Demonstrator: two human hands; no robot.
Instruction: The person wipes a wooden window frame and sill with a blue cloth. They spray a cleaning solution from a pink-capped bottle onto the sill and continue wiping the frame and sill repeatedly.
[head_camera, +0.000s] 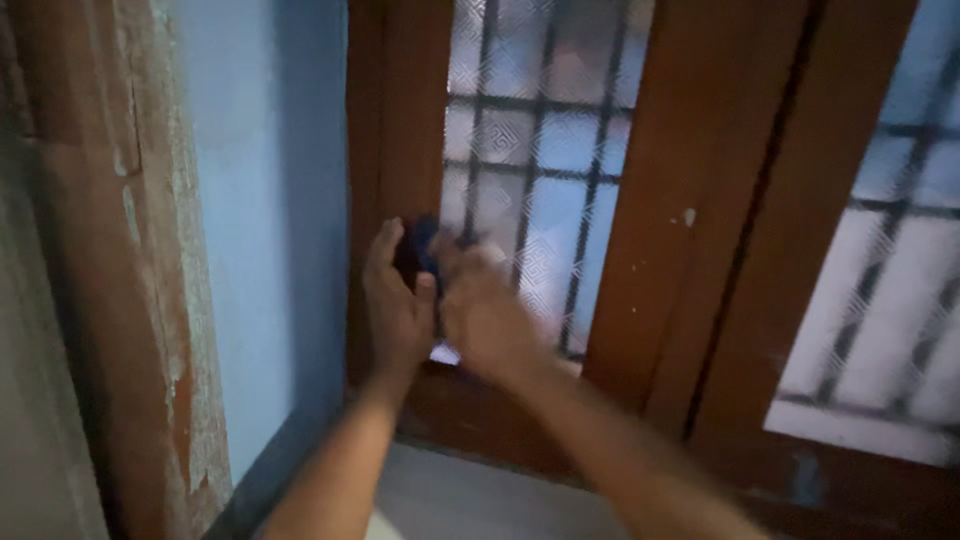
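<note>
Up against the lower left corner of the brown wooden window frame (690, 200), we've got both hands working close together on a small dark blue object (424, 243), maybe a cloth or a pad, too blurry to call. Our left hand (397, 305) is upright with the palm turned toward the pane and the fingers curled loosely round the dark thing, so it looks like a light grasp that keeps it pinned where frame meets glass. Our right hand (487, 315) comes in from the right, smeared by motion, fingers bent toward the same spot; honestly we can't tell if it's gripping or just pressing. Behind them sits the frosted patterned glass pane with dark metal grille bars (545, 150), and a second pane like it farther right (890, 290). Left of the frame is a pale blue painted wall (265, 200), and nearer left a worn wooden door jamb with peeling paint (120, 300). No packages, labels or signs anywhere that we can see.
</note>
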